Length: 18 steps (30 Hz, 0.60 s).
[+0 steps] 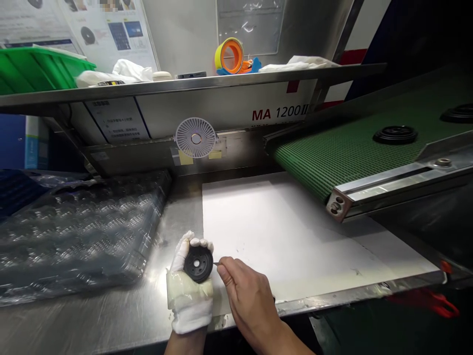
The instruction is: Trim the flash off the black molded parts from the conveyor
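Where legible, "MA 1200II" (280, 113) (beyond disc (202, 270)).

This looks like a factory, at one work station. A green conveyor belt (325, 158) reaches over the metal bench (111, 318), carrying round black parts (395, 134) much like the black wheel (200, 271) in the gloved left hand (190, 293). Clear moulded plastic trays (74, 222) lie on the bench, a panel (221, 106) behind reads "MA 1200II", and printed sheets (114, 37) with pictures hang above the shelf (177, 87).
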Tool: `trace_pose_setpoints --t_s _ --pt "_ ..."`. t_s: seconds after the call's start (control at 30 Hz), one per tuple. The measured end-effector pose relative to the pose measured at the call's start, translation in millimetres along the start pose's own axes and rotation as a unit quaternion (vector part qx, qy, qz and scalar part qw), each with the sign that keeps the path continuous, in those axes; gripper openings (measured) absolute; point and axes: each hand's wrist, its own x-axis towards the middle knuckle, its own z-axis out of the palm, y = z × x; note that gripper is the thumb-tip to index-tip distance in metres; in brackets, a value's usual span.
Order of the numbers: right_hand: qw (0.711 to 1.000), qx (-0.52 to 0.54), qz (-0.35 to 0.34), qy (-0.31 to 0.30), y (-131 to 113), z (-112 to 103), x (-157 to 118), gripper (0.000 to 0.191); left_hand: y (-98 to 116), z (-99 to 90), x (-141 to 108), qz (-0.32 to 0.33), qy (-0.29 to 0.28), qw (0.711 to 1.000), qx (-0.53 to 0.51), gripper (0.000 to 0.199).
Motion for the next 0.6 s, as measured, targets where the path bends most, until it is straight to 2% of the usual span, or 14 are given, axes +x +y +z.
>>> trace_pose_setpoints --t_s 0.1,0.3,0.43,0.53,0.6 --pt "0.999 -0.027 -0.023 0.011 0.7 3.1 -2.7 0.037 -1.4 1.2 -1.9 0.000 -0.004 1.000 -0.007 0.019" --pt "0.998 -0.035 -0.043 0.015 -4.0 9.1 -16.7 0.038 -0.5 12.7 -11.2 -0.010 0.044 0.999 -0.014 0.016" --pt "0.999 -0.014 -0.041 0.010 -7.4 -7.8 -22.3 0.034 2.3 22.7 -30.4 -0.030 -0.001 1.000 0.004 0.027" --pt "0.999 0.002 -0.048 0.005 -8.9 -26.3 -31.2 0.029 8.0 27.9 -52.2 -0.093 -0.054 0.994 0.031 0.037" --pt "0.998 0.002 -0.059 0.001 -9.3 -38.5 -40.9 0.025 12.4 29.0 -67.1 -0.124 -0.086 0.988 0.036 0.034"
